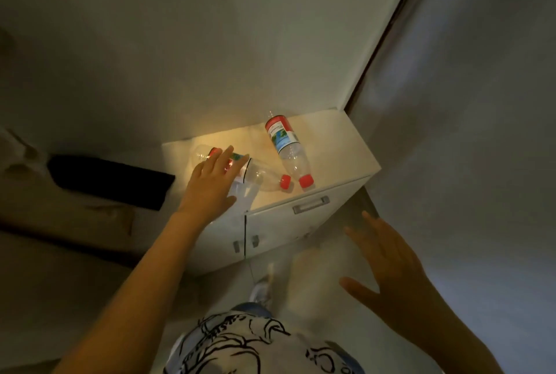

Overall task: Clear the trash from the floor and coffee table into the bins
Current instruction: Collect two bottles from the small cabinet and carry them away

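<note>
Print on both bottle labels (281,132) and on the shirt (240,340) is too blurred to read.

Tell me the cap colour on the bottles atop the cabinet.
Red, on both bottles' caps; head view.

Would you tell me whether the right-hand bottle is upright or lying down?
Lying down: the bottle rests on its side on the cabinet top, red cap toward the front edge.

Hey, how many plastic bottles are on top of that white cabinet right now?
2. One clear plastic bottle with a red cap lies under the left hand; the other red-capped clear bottle lies to its right, caps nearly touching. The hand may hide more.
</note>
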`<state>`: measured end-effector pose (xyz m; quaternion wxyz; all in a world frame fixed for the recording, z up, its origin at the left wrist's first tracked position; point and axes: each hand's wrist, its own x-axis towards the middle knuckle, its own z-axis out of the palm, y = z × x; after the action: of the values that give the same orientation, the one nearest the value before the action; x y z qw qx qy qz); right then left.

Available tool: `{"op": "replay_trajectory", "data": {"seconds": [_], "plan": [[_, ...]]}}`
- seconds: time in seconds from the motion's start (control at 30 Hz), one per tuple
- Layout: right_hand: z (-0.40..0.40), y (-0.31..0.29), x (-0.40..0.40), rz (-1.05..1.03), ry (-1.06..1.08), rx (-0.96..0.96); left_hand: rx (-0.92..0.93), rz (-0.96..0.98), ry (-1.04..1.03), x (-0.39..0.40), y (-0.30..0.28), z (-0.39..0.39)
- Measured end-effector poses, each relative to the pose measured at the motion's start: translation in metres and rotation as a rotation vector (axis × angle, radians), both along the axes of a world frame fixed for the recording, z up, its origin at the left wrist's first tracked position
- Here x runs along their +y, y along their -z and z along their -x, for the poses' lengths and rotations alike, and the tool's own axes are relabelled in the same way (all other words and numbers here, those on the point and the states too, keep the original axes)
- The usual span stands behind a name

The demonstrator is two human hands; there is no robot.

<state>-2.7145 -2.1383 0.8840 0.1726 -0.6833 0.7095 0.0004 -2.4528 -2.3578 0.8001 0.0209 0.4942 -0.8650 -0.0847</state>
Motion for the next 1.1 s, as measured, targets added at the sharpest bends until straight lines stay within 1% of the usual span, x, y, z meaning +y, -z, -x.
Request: {"op": "replay_trajectory", "data": {"seconds": [0.1, 0.17, 0.2, 0.27, 0.4, 0.5, 0.57, 0.63, 0.73, 0.83, 1.03, 1.1], "plan": [[0.002, 0.000, -0.030, -0.031, 0.027, 0.006, -0.169, -0.002, 0.069, -0.038, 0.016, 0.008], [0.000, 0.000, -0.045, -0.058, 0.005, 0.037, -0.188, 0.004, 0.086, -0.047, 0.025, 0.011], [0.000, 0.000, -0.051, -0.069, -0.024, 0.059, -0.179, 0.013, 0.070, -0.048, 0.029, 0.012], [0.000, 0.000, -0.065, -0.069, -0.059, 0.030, -0.195, 0.019, 0.010, -0.046, 0.034, 0.013], [0.004, 0.006, -0.098, -0.123, -0.130, 0.053, -0.243, -0.051, -0.133, -0.040, 0.038, 0.004], [0.003, 0.013, -0.130, -0.101, -0.207, 0.060, -0.239, -0.080, -0.203, -0.034, 0.039, -0.009], [0.005, 0.020, -0.157, -0.131, -0.267, 0.082, -0.241, -0.100, -0.238, -0.029, 0.039, -0.013], [0.007, 0.028, -0.188, -0.166, -0.303, 0.142, -0.235, -0.102, -0.284, -0.022, 0.039, -0.014], [0.003, 0.038, -0.230, -0.162, -0.380, 0.256, -0.213, -0.108, -0.370, -0.012, 0.041, -0.010], [-0.001, 0.044, -0.259, -0.163, -0.433, 0.261, -0.212, -0.116, -0.448, -0.002, 0.042, -0.005], [0.008, 0.055, -0.302, -0.174, -0.609, 0.325, -0.088, -0.135, -0.654, 0.006, 0.047, 0.005], [0.016, 0.060, -0.315, -0.174, -0.703, 0.363, -0.052, -0.149, -0.722, 0.005, 0.049, 0.010]]}}
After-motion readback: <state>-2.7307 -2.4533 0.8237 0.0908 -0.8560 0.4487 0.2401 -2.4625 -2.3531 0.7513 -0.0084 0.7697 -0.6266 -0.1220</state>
